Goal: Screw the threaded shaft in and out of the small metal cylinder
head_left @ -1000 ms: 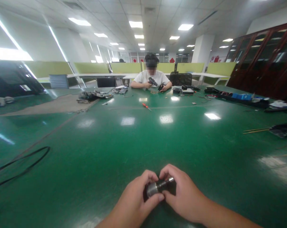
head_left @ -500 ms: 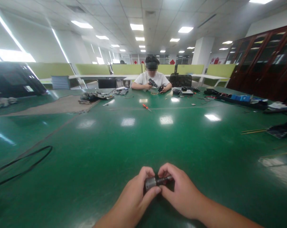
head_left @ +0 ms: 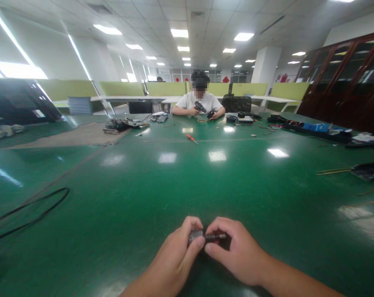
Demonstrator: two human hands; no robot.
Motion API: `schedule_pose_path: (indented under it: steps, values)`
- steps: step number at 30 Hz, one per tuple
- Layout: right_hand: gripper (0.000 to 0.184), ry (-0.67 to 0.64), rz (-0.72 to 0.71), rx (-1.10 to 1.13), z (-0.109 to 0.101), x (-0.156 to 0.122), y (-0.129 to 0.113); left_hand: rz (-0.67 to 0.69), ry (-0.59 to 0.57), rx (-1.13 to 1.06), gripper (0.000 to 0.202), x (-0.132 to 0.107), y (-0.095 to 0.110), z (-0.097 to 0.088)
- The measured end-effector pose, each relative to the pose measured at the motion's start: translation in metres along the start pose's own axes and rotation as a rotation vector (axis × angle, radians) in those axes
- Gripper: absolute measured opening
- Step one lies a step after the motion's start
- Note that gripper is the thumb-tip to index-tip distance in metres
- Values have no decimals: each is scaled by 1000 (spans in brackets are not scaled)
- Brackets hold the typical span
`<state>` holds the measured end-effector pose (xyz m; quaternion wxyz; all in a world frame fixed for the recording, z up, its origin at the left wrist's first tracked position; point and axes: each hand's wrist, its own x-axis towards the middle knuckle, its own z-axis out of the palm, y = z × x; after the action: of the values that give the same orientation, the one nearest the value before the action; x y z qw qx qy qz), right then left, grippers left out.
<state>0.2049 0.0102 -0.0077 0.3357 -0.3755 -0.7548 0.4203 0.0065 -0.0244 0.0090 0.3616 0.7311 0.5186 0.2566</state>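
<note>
A small metal part with a cylindrical body and a stepped shaft (head_left: 215,236) is held just above the green tabletop, its shaft pointing right. My left hand (head_left: 177,247) is closed round the thick body, the thumb pressed across its front and the fingers behind. From the other side my right hand (head_left: 241,249) curls about the thinner shaft, index finger above and thumb below. The shaft's tip shows between these fingers. Most of the body is hidden by my left thumb and fingers.
A black cable (head_left: 50,204) loops on the table (head_left: 143,189) at left. Farther off lies a red screwdriver (head_left: 191,138). Across the table a person (head_left: 182,102) holds a power drill (head_left: 200,107). Tools and boxes line the far right; a dark dustpan-like object (head_left: 368,169) sits nearer.
My right thumb and fingers have loosened and shifted slightly, showing more of the shaft. My left thumb has slid back a little over the body. The view has barely moved.
</note>
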Motion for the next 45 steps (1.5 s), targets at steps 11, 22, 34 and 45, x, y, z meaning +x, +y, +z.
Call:
schedule_pose_path:
  steps: [11,22,34,45]
  values:
    - [5,4,36,-7,0,1,1,-13,-29,28,17,1,8,-2]
    - [3,34,89,-13,-1,3,3,-37,-1,47,18,-1,4,2]
    - [7,6,98,74,-3,2,5,-33,-13,46,16,0,4,2]
    - [15,-11,77,140,-4,3,9,-31,-18,69,18,-2,2,3]
